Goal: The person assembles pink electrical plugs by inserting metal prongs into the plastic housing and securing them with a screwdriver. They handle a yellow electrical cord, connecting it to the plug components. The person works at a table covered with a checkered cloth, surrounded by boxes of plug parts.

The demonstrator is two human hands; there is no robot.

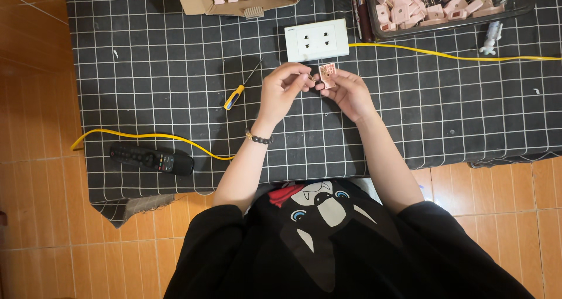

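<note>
Pink plastic is what the work centres on: a small pink socket part (328, 72) is pinched in the fingers of the right hand (346, 93), just in front of the white double wall socket (317, 39) and above the black grid-patterned cloth (146, 70). The right hand is closed on the part at its edges, with its open face turned up, where some metal appears to show. The left hand (282, 91) is brought in against it, thumb and forefinger pressed together on something very small at the part's near side; what is held there is too small to be told, perhaps a screw or contact.

From the head view alone, the part is judged to be light, stiff and smooth, so it is likely to slip if squeezed on its flat faces; a grip across the side walls, as seen, is judged the safer hold. Any tiny piece between the left fingertips is judged easy to drop and lose on the cloth.

A yellow-handled screwdriver (239, 92) is lying just left of the left hand. A yellow cable (445, 55) is run from the wall socket to the right. More pink parts are heaped in a dark tray (527, 3) and lined up in a cardboard box (196, 0) at the far edge. A black remote control (151, 158) is lying well apart, near the cloth's near-left edge.
</note>
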